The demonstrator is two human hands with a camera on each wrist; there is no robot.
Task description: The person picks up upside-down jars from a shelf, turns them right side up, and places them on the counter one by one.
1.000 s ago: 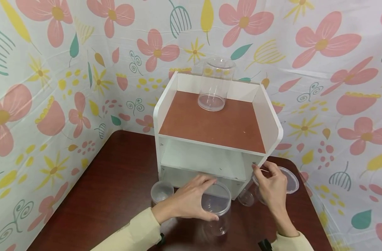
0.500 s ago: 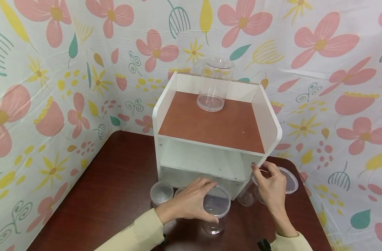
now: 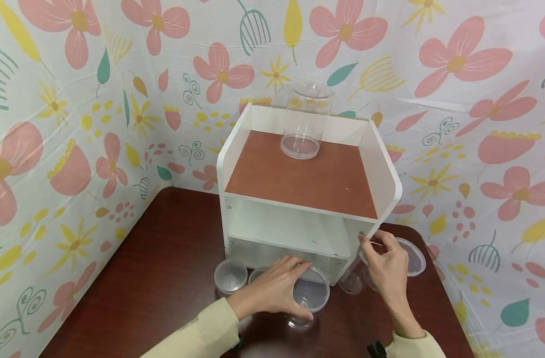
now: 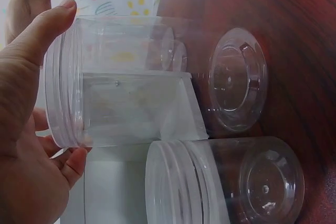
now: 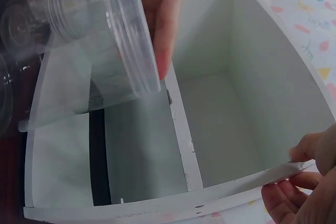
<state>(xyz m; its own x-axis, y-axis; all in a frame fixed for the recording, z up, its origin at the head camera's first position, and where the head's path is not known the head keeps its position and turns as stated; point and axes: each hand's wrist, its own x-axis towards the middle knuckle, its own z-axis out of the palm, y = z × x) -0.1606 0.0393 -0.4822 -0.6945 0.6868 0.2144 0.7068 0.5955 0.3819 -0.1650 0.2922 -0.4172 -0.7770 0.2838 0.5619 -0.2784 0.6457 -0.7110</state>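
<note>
My left hand (image 3: 274, 291) grips a clear plastic jar (image 3: 315, 291) round its lidded top, thumb on the near side and fingers on the far side. In the left wrist view the jar's round base (image 4: 239, 80) is close above the dark table; I cannot tell whether it touches. My right hand (image 3: 389, 266) pinches the right side panel's front edge on a small white shelf unit (image 3: 290, 236), as the right wrist view also shows. A second lidded clear jar (image 4: 178, 182) stands beside the held one.
Another clear jar (image 3: 306, 119) stands on the unit's brown top. A small clear container (image 3: 230, 276) is left of my left hand. Clear containers (image 3: 350, 283) and a round clear lid (image 3: 411, 256) lie at the unit's right. Floral cloth (image 3: 165, 99) hangs behind the table (image 3: 142, 268).
My left hand has shifted slightly right, and the jar in it has tilted so its lid faces more toward the head camera. The right hand keeps its pinch on the shelf edge.
</note>
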